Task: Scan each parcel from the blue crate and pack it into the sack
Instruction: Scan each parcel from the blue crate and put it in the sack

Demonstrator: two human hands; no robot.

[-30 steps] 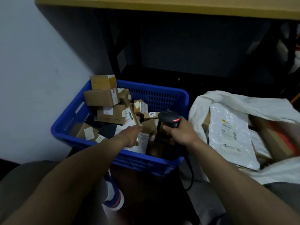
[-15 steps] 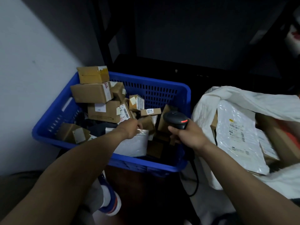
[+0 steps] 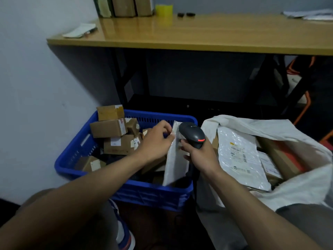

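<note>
My left hand (image 3: 156,140) pinches the top edge of a flat white mailer parcel (image 3: 176,160) and holds it upright over the right end of the blue crate (image 3: 75,156). My right hand (image 3: 199,156) grips a black handheld scanner (image 3: 192,135) with a red light, its head right against the mailer's upper part. Several brown cardboard boxes (image 3: 108,128) are piled in the crate's left half. The white sack (image 3: 297,186) lies open to the right, with a silver-white labelled mailer (image 3: 237,156) and other parcels inside.
A wooden table (image 3: 198,35) stands behind the crate and sack, its black frame and dark space below. A white wall runs along the left. My knees and a blue-and-white shoe (image 3: 124,235) are at the bottom. An orange stool frame (image 3: 304,109) stands at the right.
My left hand has lifted the white mailer out of the crate and turned it upright. My right hand has brought the scanner up against it. The view has tilted up to show the table.
</note>
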